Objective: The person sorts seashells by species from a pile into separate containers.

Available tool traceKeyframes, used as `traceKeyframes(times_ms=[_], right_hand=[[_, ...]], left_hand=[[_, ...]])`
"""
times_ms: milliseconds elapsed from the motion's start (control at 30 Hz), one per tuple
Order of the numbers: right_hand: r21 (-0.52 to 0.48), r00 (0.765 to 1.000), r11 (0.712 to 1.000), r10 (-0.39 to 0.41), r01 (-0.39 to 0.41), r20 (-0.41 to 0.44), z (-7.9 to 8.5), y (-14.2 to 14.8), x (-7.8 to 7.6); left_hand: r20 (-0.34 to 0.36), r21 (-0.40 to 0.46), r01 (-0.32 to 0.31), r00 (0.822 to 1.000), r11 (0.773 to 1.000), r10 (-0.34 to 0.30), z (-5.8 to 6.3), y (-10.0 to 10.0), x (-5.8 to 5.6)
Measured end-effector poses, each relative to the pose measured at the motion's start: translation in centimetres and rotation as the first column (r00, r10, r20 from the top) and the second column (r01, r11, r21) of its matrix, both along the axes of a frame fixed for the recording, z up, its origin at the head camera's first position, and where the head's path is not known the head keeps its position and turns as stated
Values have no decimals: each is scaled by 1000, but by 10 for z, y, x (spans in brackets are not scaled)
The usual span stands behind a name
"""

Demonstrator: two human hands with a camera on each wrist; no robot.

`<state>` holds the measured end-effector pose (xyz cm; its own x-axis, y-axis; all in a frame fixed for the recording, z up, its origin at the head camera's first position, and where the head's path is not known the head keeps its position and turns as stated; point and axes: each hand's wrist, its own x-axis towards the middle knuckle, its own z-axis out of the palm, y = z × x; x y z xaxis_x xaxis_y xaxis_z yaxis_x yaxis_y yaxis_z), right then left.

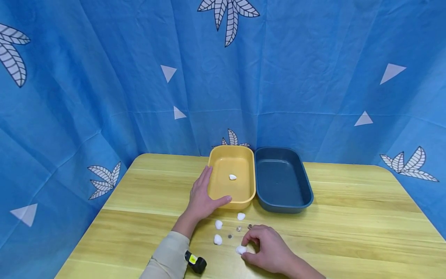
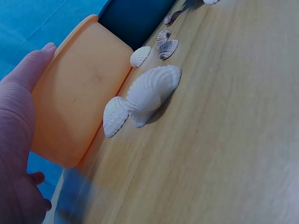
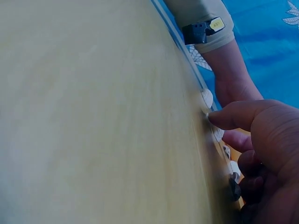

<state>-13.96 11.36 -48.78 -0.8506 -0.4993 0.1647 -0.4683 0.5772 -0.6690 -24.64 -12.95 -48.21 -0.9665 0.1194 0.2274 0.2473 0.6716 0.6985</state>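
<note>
With right hand (image 1: pixel 267 248), pinching a white shell (image 1: pixel 240 250); with spread left hand (image 1: pixel 202 199), touching the yellow bin (image 1: pixel 240 203). Grip its edges lightly, no squeezing.

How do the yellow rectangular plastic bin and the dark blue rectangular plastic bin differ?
The yellow bin holds one white shell; no shell shows in the dark blue bin. The left hand touches the yellow bin; no hand touches the dark blue bin. Both are open-topped with rounded corners, side by side.

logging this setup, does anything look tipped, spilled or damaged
Nothing stands out: the yellow tray and dark blue tray sit upright side by side, and I see no spill or obvious breakage among the shells.
</note>
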Motion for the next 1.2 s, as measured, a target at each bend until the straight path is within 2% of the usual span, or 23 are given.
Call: traceKeyframes(times_ms=[233,500,867,1200], right_hand=[[13,999,1000,22,-22,27,2,1,-2],[15,1000,1000,24,-25,9,4,0,0],[17,998,1000,25,-26,54,7,0,-2],[-28,994,999,24,-21,110,11,-1,-2]], left_hand=[[6,1,1,1000,1000,-1,0,0,0],[17,1,0,1000,1000,0,0,0,1],[0,10,8,1000,1000,-8,2,0,0],[3,3,6,1000,1000,-6,1,1,0]])
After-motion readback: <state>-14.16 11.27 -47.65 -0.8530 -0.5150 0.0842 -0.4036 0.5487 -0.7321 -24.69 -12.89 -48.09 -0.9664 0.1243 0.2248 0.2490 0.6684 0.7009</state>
